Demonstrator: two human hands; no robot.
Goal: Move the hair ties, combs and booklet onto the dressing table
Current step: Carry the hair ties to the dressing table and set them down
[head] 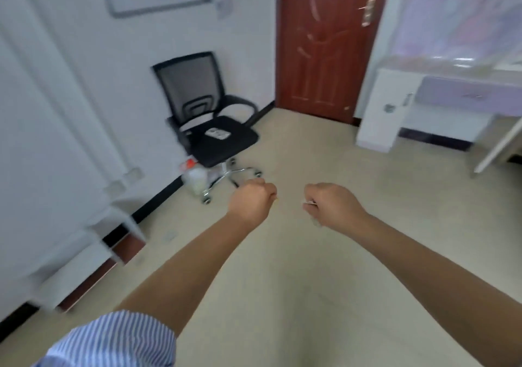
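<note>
My left hand (251, 201) is closed in a fist over the floor, and a tiny yellowish tip pokes out at its knuckles. My right hand (330, 205) is also a fist, with a small pale thing showing at its fingers. What each holds is too hidden to name. The dressing table (395, 68), white with a purple drawer (463, 95), stands far right, well ahead of both hands. A flat white item (217, 133) lies on the seat of a black office chair (214, 137), blurred.
A brown door (324, 44) is shut at the back. A plastic jug with a red cap (195, 178) stands by the chair's wheels. White low furniture (84, 253) lines the left wall. Beige floor (310, 253) lies between me and the table.
</note>
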